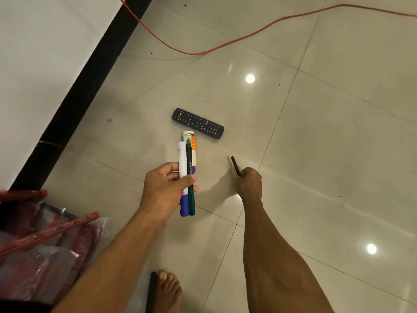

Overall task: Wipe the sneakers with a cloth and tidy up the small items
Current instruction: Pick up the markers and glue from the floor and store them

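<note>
My left hand [168,185] grips a bundle of markers [187,163] upright over the tiled floor: a white one with a blue cap, a dark green pen, and a white tube with an orange and green label. My right hand [249,182] is curled round a thin black pen [235,166], whose end sticks up and to the left from my fist. A black remote control [198,123] lies flat on the floor just beyond the markers, touched by neither hand. No sneakers or cloth are in view.
A red cable [225,45] snakes across the far floor. A black baseboard [90,73] runs diagonally along a white wall at left. A clear plastic bag with red trim [45,240] sits at lower left. My bare foot [168,288] is at the bottom.
</note>
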`<state>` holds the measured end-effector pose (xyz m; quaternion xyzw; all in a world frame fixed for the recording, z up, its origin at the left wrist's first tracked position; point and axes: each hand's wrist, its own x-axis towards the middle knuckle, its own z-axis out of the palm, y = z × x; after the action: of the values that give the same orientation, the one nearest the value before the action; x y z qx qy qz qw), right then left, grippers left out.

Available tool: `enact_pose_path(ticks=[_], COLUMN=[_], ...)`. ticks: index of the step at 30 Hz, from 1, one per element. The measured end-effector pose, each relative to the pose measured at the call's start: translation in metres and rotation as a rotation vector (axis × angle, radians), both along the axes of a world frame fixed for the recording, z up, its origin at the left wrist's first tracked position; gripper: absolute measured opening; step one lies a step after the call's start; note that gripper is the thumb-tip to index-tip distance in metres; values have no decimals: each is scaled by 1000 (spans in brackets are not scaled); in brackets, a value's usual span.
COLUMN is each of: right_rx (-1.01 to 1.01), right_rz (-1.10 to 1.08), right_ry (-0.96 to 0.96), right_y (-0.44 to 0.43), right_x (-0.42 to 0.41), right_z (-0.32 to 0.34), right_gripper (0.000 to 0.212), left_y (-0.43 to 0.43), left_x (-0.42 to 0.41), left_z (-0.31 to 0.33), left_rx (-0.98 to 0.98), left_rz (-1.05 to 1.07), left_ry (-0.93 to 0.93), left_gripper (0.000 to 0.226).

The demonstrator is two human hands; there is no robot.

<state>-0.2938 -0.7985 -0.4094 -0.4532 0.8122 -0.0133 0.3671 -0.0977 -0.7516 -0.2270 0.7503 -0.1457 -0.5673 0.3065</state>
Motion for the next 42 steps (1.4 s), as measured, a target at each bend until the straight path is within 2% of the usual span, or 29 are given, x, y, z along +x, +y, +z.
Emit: enact_pose_path(ticks=[3, 6, 15, 21, 24, 29, 36, 39, 42], right_rx=[-27, -42, -9, -10, -10, -49, -135, -173, -211], right_rz=[-138, -189, -20, 115, 134, 265, 450, 515, 580], right_ry=[-179, -352, -740, -974, -1032, -1121, -1158, -1218, -1292], right_y=[5, 8, 8, 22, 23, 53, 111, 139, 168], right_x=[10, 28, 95, 131, 142, 177, 224, 240, 255], right_z=[25, 53, 181, 290, 321, 403, 509, 556, 599], right_gripper=[6, 10, 4, 18, 24, 32, 27, 24, 23], left_y=[3, 7, 23, 47, 51, 92, 156, 186, 221], left_x=[5, 10, 39, 63, 67, 90, 125, 135, 146], left_z=[11, 25, 95, 156, 172, 238, 332, 377, 421], left_rx=[-8, -19, -88, -141, -153, -289, -448, -533, -608], left_rz=[1, 6, 25, 103, 116, 215, 333, 363, 398], left_ry=[-27, -52, -168, -252, -269, -334, -462, -541, -601], left_gripper=[21, 23, 25, 22, 20, 20, 16, 22, 17])
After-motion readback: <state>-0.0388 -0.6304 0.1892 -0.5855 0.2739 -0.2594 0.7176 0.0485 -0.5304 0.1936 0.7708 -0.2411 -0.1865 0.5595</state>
